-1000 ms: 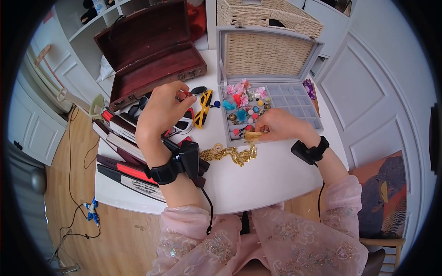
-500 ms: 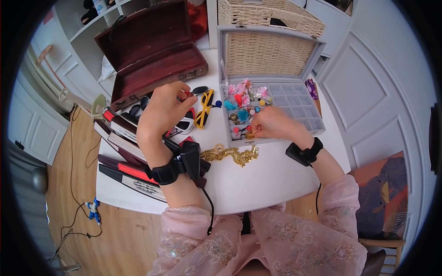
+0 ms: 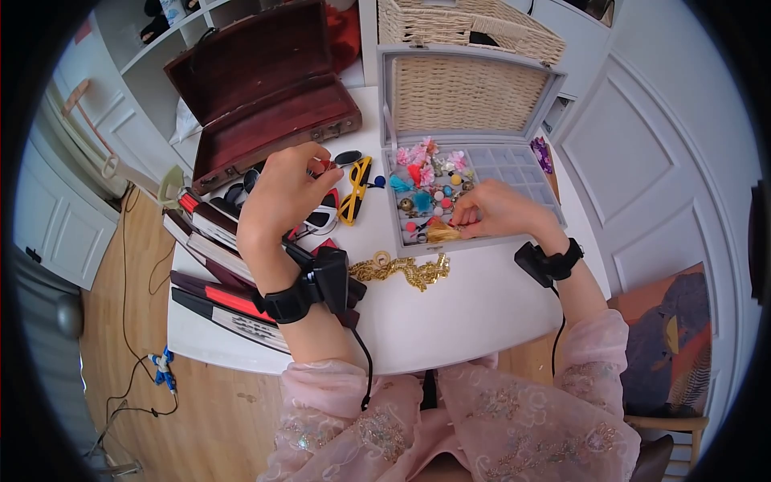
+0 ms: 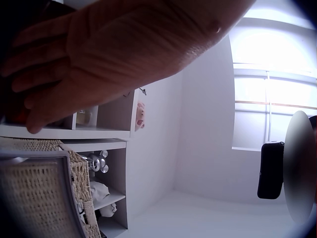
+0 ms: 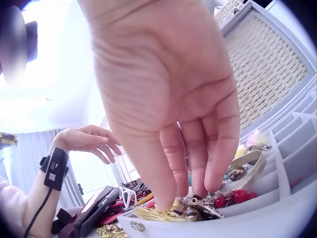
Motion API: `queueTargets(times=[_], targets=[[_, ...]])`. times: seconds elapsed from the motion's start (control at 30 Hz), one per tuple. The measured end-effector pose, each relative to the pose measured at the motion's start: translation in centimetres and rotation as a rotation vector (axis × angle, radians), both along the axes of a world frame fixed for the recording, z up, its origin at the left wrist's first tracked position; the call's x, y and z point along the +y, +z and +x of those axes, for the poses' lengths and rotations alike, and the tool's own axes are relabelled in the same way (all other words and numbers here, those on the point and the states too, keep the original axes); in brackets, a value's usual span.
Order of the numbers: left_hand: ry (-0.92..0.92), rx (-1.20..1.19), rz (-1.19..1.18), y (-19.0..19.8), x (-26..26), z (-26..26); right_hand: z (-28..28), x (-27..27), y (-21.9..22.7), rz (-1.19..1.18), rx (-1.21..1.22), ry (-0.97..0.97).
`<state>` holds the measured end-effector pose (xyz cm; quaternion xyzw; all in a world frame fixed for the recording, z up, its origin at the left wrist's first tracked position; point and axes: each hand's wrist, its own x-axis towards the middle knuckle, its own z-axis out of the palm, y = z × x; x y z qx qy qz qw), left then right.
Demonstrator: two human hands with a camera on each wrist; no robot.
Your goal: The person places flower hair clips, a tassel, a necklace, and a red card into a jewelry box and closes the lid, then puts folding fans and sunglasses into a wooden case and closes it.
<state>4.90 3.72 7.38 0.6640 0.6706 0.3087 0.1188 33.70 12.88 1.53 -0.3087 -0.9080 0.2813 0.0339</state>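
Note:
My right hand point(image 3: 502, 210) is at the front left of an open grey jewelry box point(image 3: 534, 241). Thumb and fingers pinch a gold tassel point(image 3: 442, 233), whose strands spread over the front compartment. In the right wrist view, the tassel point(image 5: 153, 213) lies under the thumb tip, beside red beads point(image 5: 241, 196). Pink flower pieces point(image 3: 416, 153) and a blue tassel piece point(image 3: 422, 201) fill compartments behind. My left hand point(image 3: 281, 189) hovers above the table's left side with relaxed fingers, near yellow sunglasses point(image 3: 355, 193) and white-framed sunglasses point(image 3: 323, 213).
Gold chains point(image 3: 409, 271) lie before the box. A row of books point(image 3: 225, 289) stands along the table's left side, below an open dark red suitcase point(image 3: 273, 120). Behind the box's raised lid is a woven basket point(image 3: 466, 28). A blue pompom point(image 3: 379, 181) sits near the yellow sunglasses.
My right hand dipped left into the front compartment with the tassel, then shifted back right and slightly up, and the tassel's strands show again. The left hand stays almost still.

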Motion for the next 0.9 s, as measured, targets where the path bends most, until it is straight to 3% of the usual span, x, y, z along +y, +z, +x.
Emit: queueTargets(times=[0.43,0.63,0.7,0.9], targets=[[-0.010,0.006,0.015,-0.1,0.1,-0.1,1.1,-0.8,0.0,0.124,-0.052,-0.041],[-0.023,0.021,0.029,0.2,-0.2,0.1,3.1,1.3,2.9,0.134,0.102,-0.217],[-0.035,0.019,0.040,0.0,-0.1,-0.1,4.0,2.8,3.1,0.191,0.212,-0.360],[-0.049,0.045,0.032,0.0,0.0,-0.2,4.1,4.9,1.3,0.417,0.161,-0.498]])
